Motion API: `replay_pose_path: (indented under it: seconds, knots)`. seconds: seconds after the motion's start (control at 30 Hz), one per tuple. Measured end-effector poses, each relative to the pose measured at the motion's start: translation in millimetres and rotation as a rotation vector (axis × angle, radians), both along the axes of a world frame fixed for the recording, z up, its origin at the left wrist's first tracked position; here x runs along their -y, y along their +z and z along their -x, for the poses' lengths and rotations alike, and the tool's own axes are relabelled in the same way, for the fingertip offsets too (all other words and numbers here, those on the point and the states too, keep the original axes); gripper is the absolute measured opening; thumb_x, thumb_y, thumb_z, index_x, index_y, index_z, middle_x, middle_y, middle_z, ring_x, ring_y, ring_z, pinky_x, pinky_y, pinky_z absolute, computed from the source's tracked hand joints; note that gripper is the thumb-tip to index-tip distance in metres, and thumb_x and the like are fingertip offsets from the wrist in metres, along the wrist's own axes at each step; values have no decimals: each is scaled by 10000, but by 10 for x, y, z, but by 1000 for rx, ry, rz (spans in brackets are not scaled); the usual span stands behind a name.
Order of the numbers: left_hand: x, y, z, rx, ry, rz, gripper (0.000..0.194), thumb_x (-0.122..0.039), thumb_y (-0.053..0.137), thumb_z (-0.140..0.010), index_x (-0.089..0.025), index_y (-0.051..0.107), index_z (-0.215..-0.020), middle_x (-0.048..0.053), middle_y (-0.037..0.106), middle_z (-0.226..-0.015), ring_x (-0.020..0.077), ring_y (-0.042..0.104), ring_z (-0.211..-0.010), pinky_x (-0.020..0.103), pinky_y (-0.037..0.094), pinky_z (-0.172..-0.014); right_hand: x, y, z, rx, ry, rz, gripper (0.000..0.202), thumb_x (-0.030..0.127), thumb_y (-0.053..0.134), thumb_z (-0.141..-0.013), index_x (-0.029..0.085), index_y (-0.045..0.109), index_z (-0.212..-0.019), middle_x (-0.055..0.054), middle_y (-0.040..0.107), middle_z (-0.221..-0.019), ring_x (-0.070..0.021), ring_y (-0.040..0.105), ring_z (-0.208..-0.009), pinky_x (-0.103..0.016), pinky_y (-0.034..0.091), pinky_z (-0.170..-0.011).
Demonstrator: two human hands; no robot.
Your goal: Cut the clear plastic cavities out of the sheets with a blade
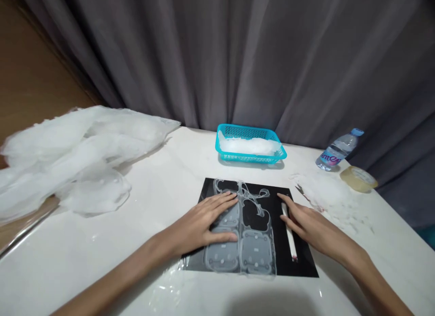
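Note:
A black rectangular sheet (305, 261) lies on the white table. Over its left and middle part is a clear plastic sheet (256, 257) with rounded translucent panels and a cut-out opening at the upper right. My left hand (204, 218) rests flat on the plastic, fingers spread. A thin white stick-like tool (289, 236) with a reddish lower end lies on the black sheet. My right hand (306, 218) is beside the tool's upper end, fingers apart, fingertips on or just above the black sheet; whether they touch the tool is unclear.
Behind stands a blue basket (249, 159) holding white fluffy material. White bagged material (81, 157) covers the left side. At right are a water bottle (338, 150), a tape roll (358, 179), loose white fluff (329, 193) and a partly covered pointed metal tool (302, 192).

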State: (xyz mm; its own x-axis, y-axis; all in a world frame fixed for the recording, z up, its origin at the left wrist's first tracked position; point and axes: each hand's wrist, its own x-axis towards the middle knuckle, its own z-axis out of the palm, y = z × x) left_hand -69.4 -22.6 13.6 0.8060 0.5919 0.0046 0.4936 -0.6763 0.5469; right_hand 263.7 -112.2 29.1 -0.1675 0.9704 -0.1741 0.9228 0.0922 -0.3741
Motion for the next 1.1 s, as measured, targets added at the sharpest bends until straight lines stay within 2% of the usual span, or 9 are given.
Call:
replay_pose_path:
  seconds: [0.1,0.2,0.3,0.4,0.5,0.6,0.73,0.93,1.1]
  knots:
    - [-62,4,76,16,-44,95,801,-690,627,-932,-340,378,-1608,35,311,-1718,314,346,-1560,502,334,-1272,32,41,-32,-55,36,20,591,276,401,-1043,263,316,-1628,-77,718,-1049,-235,710,-888,-346,547,-788]
    - [-82,18,114,-3,-67,109,815,-702,623,-928,-331,377,-1610,37,293,-1726,308,334,-1565,492,311,-1281,20,130,-8,-152,32,-48,462,311,432,-1060,305,502,-1517,-27,683,-924,-194,669,-780,-313,535,-725]
    - [-60,37,100,3,-80,108,844,-709,626,-921,-298,377,-1615,60,302,-1721,322,335,-1563,496,299,-1283,15,193,90,-336,78,-231,354,326,475,-1071,324,611,-1398,-43,692,-1050,-186,689,-878,-312,545,-785]
    - [-37,38,75,27,-85,100,848,-702,642,-914,-272,401,-1604,78,323,-1712,328,341,-1560,501,297,-1281,-3,116,248,-476,165,-431,370,284,591,-1030,320,592,-1397,-53,699,-1109,-196,707,-925,-331,560,-845]
    - [-32,25,73,58,-83,94,836,-692,659,-907,-279,417,-1592,84,332,-1708,332,341,-1559,515,302,-1273,-52,-87,437,-548,96,-606,155,313,718,-963,277,650,-1096,-33,702,-964,-207,693,-844,-338,562,-797]
    - [-46,25,94,73,-71,119,827,-703,661,-899,-289,436,-1579,86,343,-1703,336,366,-1546,517,324,-1259,-114,-247,624,-570,57,-537,256,465,547,-1051,253,593,-914,-7,618,-798,-184,624,-714,-322,529,-698]
    - [-91,48,134,55,-61,126,832,-713,650,-901,-287,435,-1583,87,338,-1705,338,360,-1549,519,314,-1264,-167,-232,826,-541,266,-352,573,596,218,-1093,252,671,-1156,-64,601,-979,-199,631,-863,-342,555,-789]
    - [-132,60,148,38,-96,120,875,-698,677,-892,-273,401,-1605,91,313,-1715,347,329,-1563,518,295,-1274,-173,-198,956,-666,358,-238,142,312,560,-1063,251,685,-1089,-54,651,-1089,-183,669,-1015,-316,542,-948]
    - [-139,42,138,35,-103,93,857,-702,671,-893,-282,418,-1596,86,321,-1712,341,344,-1556,507,306,-1271,-166,-287,951,-709,336,-207,130,239,647,-1011,236,679,-1136,-47,713,-1044,-177,699,-926,-308,579,-863]
